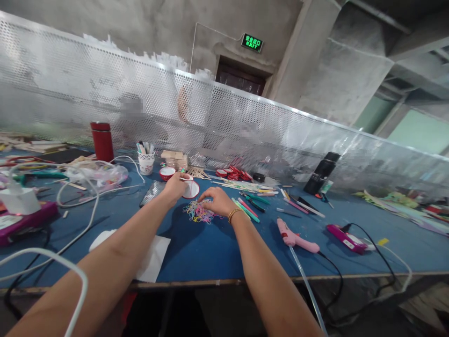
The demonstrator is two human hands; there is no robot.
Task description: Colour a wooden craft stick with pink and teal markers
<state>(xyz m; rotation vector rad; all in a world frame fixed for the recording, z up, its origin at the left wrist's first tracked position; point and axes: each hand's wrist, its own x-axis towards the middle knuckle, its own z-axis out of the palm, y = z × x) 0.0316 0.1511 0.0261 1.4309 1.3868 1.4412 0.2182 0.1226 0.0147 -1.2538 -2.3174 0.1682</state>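
Note:
A loose pile of small coloured bands [199, 213] lies on the blue table. My right hand [217, 201], with a gold bracelet at the wrist, is over the right side of the pile, its fingers bent and apart. Left of it and farther back, my left hand [177, 187] is closed on a thin stick-like piece at the edge of a white disc with a red rim [191, 188]. A small red and white bowl [167, 173] stands just behind my left hand. Its fingertips are small and partly hidden.
A pink glue gun [296, 238] and a purple power strip [347, 238] lie at right. Pens [247, 209] sit beyond my right hand. At left are a red flask [102, 142], a paper cup [146, 161], cables and white paper [156, 257]. A perforated metal screen [238, 126] runs behind.

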